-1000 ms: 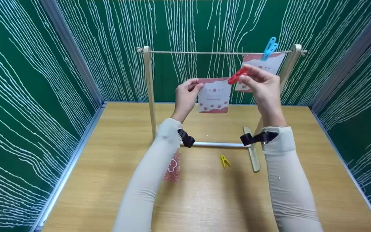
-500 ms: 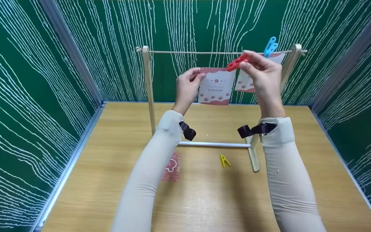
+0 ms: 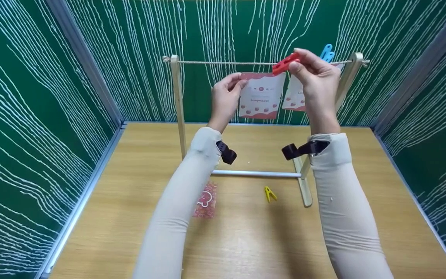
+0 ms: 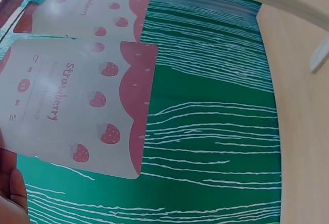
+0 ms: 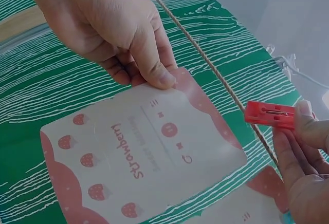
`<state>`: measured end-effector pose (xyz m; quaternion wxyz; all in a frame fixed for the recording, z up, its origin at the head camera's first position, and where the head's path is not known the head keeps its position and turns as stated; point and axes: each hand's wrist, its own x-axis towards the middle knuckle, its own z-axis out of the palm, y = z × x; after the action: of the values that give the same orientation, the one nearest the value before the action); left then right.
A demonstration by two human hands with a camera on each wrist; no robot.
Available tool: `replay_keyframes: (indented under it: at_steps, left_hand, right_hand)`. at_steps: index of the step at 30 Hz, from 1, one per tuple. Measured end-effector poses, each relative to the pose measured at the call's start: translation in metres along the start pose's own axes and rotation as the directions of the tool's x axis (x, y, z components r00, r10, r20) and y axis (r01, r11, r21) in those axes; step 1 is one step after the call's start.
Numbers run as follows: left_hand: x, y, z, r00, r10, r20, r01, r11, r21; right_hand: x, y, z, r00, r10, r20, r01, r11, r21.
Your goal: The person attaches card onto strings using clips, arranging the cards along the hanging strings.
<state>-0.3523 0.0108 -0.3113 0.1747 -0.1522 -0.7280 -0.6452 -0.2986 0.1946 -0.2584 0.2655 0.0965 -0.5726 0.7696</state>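
Note:
My left hand (image 3: 226, 99) pinches the upper left corner of a strawberry-printed card (image 3: 261, 95), which hangs just below the rope (image 3: 223, 62). In the left wrist view that card (image 4: 77, 106) shows strawberries and pink wavy edges. My right hand (image 3: 319, 85) pinches a red clothespin (image 3: 286, 64) between thumb and fingers. In the right wrist view the clothespin (image 5: 270, 114) is close to the rope (image 5: 205, 54), beside the card's top edge; whether it touches the rope I cannot tell. A second strawberry card (image 3: 294, 95) hangs at the right under a blue clothespin (image 3: 327, 53), partly behind my right hand.
A wooden stand, with left post (image 3: 179, 104) and right post (image 3: 350, 79), carries the rope. On the table (image 3: 242, 240) lie a yellow clothespin (image 3: 270, 193) and a red card (image 3: 206, 199), partly covered by my left sleeve. A pale crossbar (image 3: 258, 174) joins the stand's bottom.
Both hands have risen towards the rope, lifting the strawberry card and the red clothespin with them. The yellow clothespin has stayed put; the blue one is now more covered by my right hand.

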Motion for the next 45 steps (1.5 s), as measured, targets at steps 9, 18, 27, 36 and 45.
replay_keyframes:
  at_steps: [9,18,27,36,45]
  left_hand:
    - [0.002,0.009,0.004,1.000,0.025,-0.007,-0.025,1.000,-0.002]
    - [0.002,0.016,0.004,0.999,0.040,-0.014,-0.040,0.999,-0.013]
    - [0.007,0.016,0.005,0.998,0.059,-0.009,-0.059,0.998,0.008]
    - [0.007,0.013,0.006,0.998,0.069,-0.009,-0.069,0.998,0.012]
    - [0.005,0.013,0.007,0.998,0.061,-0.021,-0.061,0.998,0.014]
  right_hand:
    - [0.003,-0.005,0.011,0.997,-0.073,-0.039,0.070,0.996,-0.063]
    - [0.007,-0.008,0.021,0.995,-0.099,-0.025,0.095,0.988,-0.119]
    - [0.008,-0.007,0.027,0.991,-0.133,0.014,0.132,0.951,-0.280]
    - [0.009,-0.003,0.030,0.984,-0.172,0.034,0.170,0.889,-0.426]
    - [0.011,0.002,0.031,0.983,-0.171,0.065,0.181,0.857,-0.482]
